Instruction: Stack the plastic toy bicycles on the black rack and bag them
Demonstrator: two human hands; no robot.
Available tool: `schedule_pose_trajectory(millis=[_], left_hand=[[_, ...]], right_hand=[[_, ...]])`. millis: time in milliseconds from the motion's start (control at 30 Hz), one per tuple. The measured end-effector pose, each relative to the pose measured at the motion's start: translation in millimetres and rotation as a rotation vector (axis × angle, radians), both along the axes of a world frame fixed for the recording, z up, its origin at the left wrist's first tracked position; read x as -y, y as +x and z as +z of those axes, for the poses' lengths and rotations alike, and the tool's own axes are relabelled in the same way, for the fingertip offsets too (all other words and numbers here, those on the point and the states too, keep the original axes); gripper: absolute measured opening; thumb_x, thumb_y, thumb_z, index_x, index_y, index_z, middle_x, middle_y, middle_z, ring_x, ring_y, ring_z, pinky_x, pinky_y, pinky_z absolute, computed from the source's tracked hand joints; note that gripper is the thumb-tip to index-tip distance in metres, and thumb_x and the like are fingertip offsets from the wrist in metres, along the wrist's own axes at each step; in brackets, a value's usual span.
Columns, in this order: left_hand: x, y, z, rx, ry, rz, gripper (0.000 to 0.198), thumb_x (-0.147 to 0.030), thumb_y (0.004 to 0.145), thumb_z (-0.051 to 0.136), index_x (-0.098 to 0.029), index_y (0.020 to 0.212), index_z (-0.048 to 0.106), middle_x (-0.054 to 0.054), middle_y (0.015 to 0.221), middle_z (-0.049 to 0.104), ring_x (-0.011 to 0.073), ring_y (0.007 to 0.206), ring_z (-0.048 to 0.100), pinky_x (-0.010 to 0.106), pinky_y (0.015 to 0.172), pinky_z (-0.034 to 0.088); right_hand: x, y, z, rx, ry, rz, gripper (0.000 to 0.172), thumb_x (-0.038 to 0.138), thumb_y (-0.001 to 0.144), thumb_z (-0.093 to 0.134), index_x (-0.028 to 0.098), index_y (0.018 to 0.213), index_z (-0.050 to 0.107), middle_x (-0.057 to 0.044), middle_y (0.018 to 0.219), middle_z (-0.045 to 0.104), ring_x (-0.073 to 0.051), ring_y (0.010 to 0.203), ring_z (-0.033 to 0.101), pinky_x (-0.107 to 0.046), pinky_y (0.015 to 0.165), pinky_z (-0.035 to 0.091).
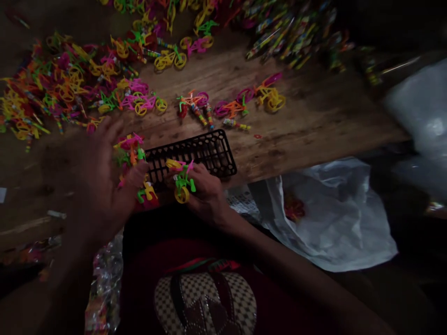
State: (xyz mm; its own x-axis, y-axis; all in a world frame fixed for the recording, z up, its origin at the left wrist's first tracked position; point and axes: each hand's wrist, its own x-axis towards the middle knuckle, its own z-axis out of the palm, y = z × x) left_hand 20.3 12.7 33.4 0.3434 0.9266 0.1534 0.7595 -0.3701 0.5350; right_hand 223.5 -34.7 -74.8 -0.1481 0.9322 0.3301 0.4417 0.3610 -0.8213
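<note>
My right hand (208, 193) grips a small plastic toy bicycle (183, 180) with a green frame, pink parts and yellow wheels. It is over the near side of a black plastic basket or rack (222, 153) with a slotted grid. To the left, my left hand (115, 181) is blurred, its thumb and fingers apart, and nothing shows in its grasp. Beside its thumb lie pink, orange and green toy bicycle parts (134, 144), with yellow and green ones (148, 190) just below; the hand partly hides them.
A large heap of toy bicycles (70, 83) covers the wooden table (296, 130) at the far left. Several toy bicycles (233, 108) lie beyond the basket. Striped candy-like tubes (293, 35) are piled at the back. A white plastic bag (335, 218) hangs by the table's right front edge.
</note>
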Motion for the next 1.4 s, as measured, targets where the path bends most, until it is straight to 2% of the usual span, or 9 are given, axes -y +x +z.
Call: schedule_pose_trajectory(millis=[100, 233, 367, 500, 667, 833, 967, 1167, 1400], left_hand=[[17.5, 6.1, -4.4, -0.100, 0.084, -0.066, 0.090, -0.053, 0.085, 0.073, -0.029, 0.160, 0.030, 0.008, 0.172, 0.023, 0.0362, 0.159, 0.020, 0.055, 0.132, 0.020], [26.0, -3.4, -20.8, -0.090, 0.016, -0.087, 0.112, -0.043, 0.075, 0.084, -0.035, 0.164, 0.016, 0.005, 0.175, 0.010, 0.0358, 0.161, 0.011, 0.057, 0.132, 0.019], [29.6, -3.1, -32.9, -0.059, 0.038, -0.048, 0.103, -0.029, 0.079, 0.077, -0.035, 0.163, 0.017, 0.006, 0.175, 0.010, 0.0348, 0.161, 0.011, 0.058, 0.131, 0.019], [30.4, 0.0, -34.5, -0.047, 0.026, -0.059, 0.105, -0.022, 0.078, 0.074, -0.037, 0.164, 0.015, 0.003, 0.175, 0.007, 0.0359, 0.161, 0.010, 0.058, 0.131, 0.019], [29.7, -7.5, -33.3, -0.045, -0.019, -0.157, 0.099, -0.032, 0.088, 0.071, -0.035, 0.165, 0.010, 0.003, 0.176, -0.004, 0.0366, 0.161, 0.002, 0.058, 0.131, 0.018], [27.5, -12.7, -35.6, -0.056, -0.004, -0.209, 0.093, -0.048, 0.095, 0.065, -0.030, 0.166, 0.008, 0.008, 0.175, -0.006, 0.0351, 0.161, 0.008, 0.060, 0.129, 0.017], [26.4, -10.8, -35.1, -0.040, -0.005, -0.223, 0.093, -0.042, 0.094, 0.066, -0.031, 0.165, 0.008, 0.006, 0.175, -0.007, 0.0369, 0.161, 0.009, 0.059, 0.129, 0.020], [25.1, -13.3, -35.1, -0.034, -0.008, -0.229, 0.093, -0.041, 0.094, 0.067, -0.029, 0.165, 0.009, 0.006, 0.176, -0.005, 0.0352, 0.161, 0.002, 0.057, 0.131, 0.013], [27.3, -14.3, -38.6, -0.038, -0.017, -0.190, 0.091, -0.039, 0.095, 0.065, -0.033, 0.166, 0.008, 0.007, 0.176, -0.004, 0.0349, 0.161, 0.004, 0.056, 0.129, 0.022]], right_hand=[[-5.6, -9.0, -2.3, 0.036, -0.007, -0.011, 0.019, 0.017, 0.089, 0.057, 0.020, 0.098, 0.073, -0.007, 0.090, 0.073, -0.023, 0.089, 0.063, -0.036, 0.081, 0.048], [-9.9, -14.2, -4.1, 0.056, 0.035, 0.027, 0.017, 0.018, 0.090, 0.060, 0.018, 0.099, 0.075, -0.006, 0.086, 0.071, -0.021, 0.084, 0.058, -0.035, 0.079, 0.044], [-9.1, -16.3, -6.5, 0.091, 0.036, 0.037, 0.017, 0.024, 0.094, 0.061, 0.019, 0.100, 0.076, -0.004, 0.083, 0.068, -0.020, 0.081, 0.055, -0.034, 0.080, 0.041], [-8.6, -17.9, -6.9, 0.083, 0.100, 0.043, 0.018, 0.025, 0.097, 0.059, 0.019, 0.096, 0.076, -0.003, 0.081, 0.068, -0.019, 0.080, 0.055, -0.035, 0.082, 0.039], [-9.2, -17.4, -9.9, 0.169, 0.098, 0.070, 0.017, 0.027, 0.096, 0.060, 0.021, 0.094, 0.076, -0.002, 0.080, 0.070, -0.020, 0.085, 0.057, -0.037, 0.086, 0.036], [-9.5, -16.6, -11.9, 0.166, 0.158, 0.062, 0.020, 0.025, 0.098, 0.057, 0.018, 0.094, 0.075, -0.001, 0.072, 0.066, -0.019, 0.078, 0.053, -0.036, 0.083, 0.035], [-9.7, -21.1, -9.9, 0.215, 0.165, 0.044, 0.019, 0.024, 0.099, 0.055, 0.019, 0.095, 0.074, -0.002, 0.075, 0.069, -0.019, 0.080, 0.056, -0.036, 0.084, 0.035], [-11.1, -27.1, -10.5, 0.218, 0.097, 0.028, 0.019, 0.023, 0.099, 0.054, 0.020, 0.090, 0.070, -0.001, 0.072, 0.069, -0.019, 0.077, 0.056, -0.037, 0.085, 0.036], [-11.3, -30.8, -16.4, 0.157, 0.217, 0.006, 0.018, 0.014, 0.096, 0.051, 0.018, 0.088, 0.067, -0.001, 0.069, 0.066, -0.018, 0.071, 0.054, -0.035, 0.078, 0.040]])
